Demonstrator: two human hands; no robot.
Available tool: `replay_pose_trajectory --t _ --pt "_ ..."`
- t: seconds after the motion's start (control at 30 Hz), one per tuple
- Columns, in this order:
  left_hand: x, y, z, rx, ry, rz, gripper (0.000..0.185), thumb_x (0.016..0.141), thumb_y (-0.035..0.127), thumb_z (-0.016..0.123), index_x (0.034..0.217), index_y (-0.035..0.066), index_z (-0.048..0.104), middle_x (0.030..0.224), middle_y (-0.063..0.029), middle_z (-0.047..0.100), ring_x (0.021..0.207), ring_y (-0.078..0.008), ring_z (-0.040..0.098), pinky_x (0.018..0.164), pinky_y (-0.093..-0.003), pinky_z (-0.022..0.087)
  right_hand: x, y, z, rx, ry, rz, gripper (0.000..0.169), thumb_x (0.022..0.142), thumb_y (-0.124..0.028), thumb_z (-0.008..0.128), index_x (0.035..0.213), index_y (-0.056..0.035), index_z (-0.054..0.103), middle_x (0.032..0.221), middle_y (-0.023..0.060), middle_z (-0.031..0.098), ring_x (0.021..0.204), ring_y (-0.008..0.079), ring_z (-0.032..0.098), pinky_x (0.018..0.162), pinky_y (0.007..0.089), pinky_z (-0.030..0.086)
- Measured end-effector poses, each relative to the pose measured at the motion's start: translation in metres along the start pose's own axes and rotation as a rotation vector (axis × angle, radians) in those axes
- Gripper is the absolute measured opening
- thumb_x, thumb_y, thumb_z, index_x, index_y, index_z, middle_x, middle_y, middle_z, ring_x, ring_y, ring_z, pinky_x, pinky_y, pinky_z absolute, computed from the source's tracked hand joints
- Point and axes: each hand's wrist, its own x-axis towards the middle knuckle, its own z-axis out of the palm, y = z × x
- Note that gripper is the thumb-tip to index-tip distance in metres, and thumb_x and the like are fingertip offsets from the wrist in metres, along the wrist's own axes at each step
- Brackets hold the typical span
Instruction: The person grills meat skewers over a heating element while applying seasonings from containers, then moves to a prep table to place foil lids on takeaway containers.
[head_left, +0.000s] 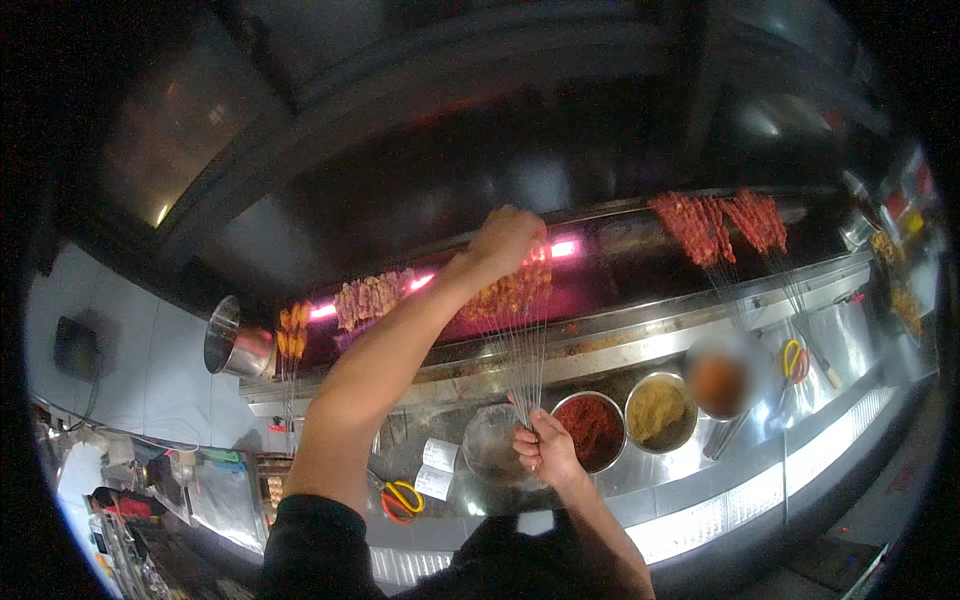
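Note:
My right hand (551, 450) grips the lower ends of a fanned bundle of thin metal skewers (525, 360). Browned pieces of meat (510, 292) are threaded on their far ends, above the pink-glowing grill (585, 277). My left hand (506, 236) is stretched out over the far tips of this bundle, its fingers bent downward. Whether it holds anything is hidden by the hand and the glare. Just beside my right hand is a round metal bowl of red ground spice (592, 431). A pale round container (491, 442) lies partly behind the same hand.
Raw red meat skewers (697, 229) lie on the grill's right; paler meat skewers (367, 296) and orange skewers (292, 330) on its left. A bowl of yellowish powder (660, 412), scissors (403, 501), printed slips (436, 469) and more scissors (795, 364) rest on the steel counter. A metal pot (247, 349) stands left.

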Motion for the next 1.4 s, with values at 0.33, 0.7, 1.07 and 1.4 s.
replay_pose_trajectory --t 0.33,0.7,1.07,1.4 --pt "-0.031 -0.035 -0.024 0.085 -0.056 -0.099 0.019 0.077 0.023 0.061 0.08 0.005 0.066 0.079 -0.0157 0.064 0.074 -0.0306 0.063 0.071 -0.0402 0.049 0.003 -0.002 0.0 -0.017 0.004 -0.022 0.038 0.095 -0.03 0.039 0.131 -0.0183 0.04 0.066 -0.0051 0.031 0.05 0.0032 0.024 0.039 0.015 0.019" --pt "-0.064 -0.035 -0.002 0.326 -0.185 -0.069 0.015 0.08 0.019 0.055 0.079 0.005 0.061 0.077 -0.0194 0.061 0.076 -0.0365 0.06 0.068 -0.0454 0.048 0.004 -0.004 0.0 -0.046 0.009 -0.014 0.039 0.095 -0.029 0.041 0.131 -0.0177 0.04 0.065 -0.0049 0.03 0.05 0.0036 0.024 0.04 0.0154 0.018" --pt "-0.053 -0.03 -0.019 0.461 -0.274 -0.059 0.014 0.08 0.015 0.054 0.081 0.006 0.065 0.079 -0.021 0.063 0.08 -0.0327 0.063 0.075 -0.0432 0.05 0.003 -0.007 -0.001 -0.104 0.023 -0.051 0.037 0.095 -0.029 0.039 0.13 -0.0174 0.041 0.066 -0.0043 0.032 0.052 0.0044 0.027 0.04 0.0153 0.02" --pt "-0.079 -0.04 -0.013 0.285 -0.279 -0.052 0.015 0.079 0.02 0.059 0.075 0.006 0.064 0.077 -0.0178 0.062 0.074 -0.036 0.061 0.069 -0.0451 0.049 0.0 -0.005 0.01 -0.426 0.285 -0.115 0.033 0.097 -0.028 0.035 0.118 -0.0088 0.052 0.061 -0.0042 0.031 0.048 0.004 0.024 0.04 0.0183 0.02"
